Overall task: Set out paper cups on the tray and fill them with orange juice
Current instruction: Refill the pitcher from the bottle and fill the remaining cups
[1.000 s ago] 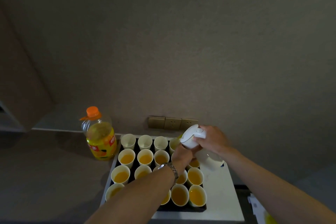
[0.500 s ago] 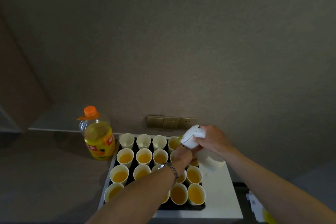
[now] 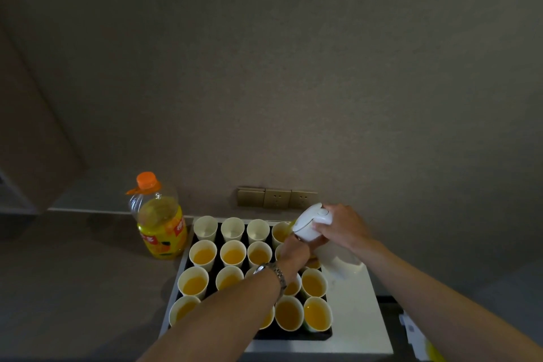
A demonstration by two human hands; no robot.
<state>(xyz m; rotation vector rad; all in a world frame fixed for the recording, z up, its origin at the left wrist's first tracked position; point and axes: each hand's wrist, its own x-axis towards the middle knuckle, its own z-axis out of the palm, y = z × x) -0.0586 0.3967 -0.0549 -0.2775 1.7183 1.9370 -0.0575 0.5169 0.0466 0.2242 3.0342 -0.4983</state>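
A black tray (image 3: 293,335) carries several white paper cups, most of them with orange juice (image 3: 316,314) inside. Three cups in the back row (image 3: 232,229) are empty. My right hand (image 3: 342,226) grips the white lid end of a clear pitcher (image 3: 311,222). The pitcher is tilted, its spout over the back right cup (image 3: 279,233), which has juice in it. Just under the lid, my left hand (image 3: 295,250) is curled against the pitcher's neck, its fingers mostly hidden. My left forearm covers some of the middle cups.
A large orange juice bottle (image 3: 161,226) with an orange cap stands left of the tray on the grey counter. The tray sits on a white surface (image 3: 358,317). Wall sockets (image 3: 277,198) are behind the cups. Papers (image 3: 414,332) lie at the lower right.
Both hands keep the same hold on the tilted pitcher over the back right cup. Only the view has shifted slightly.
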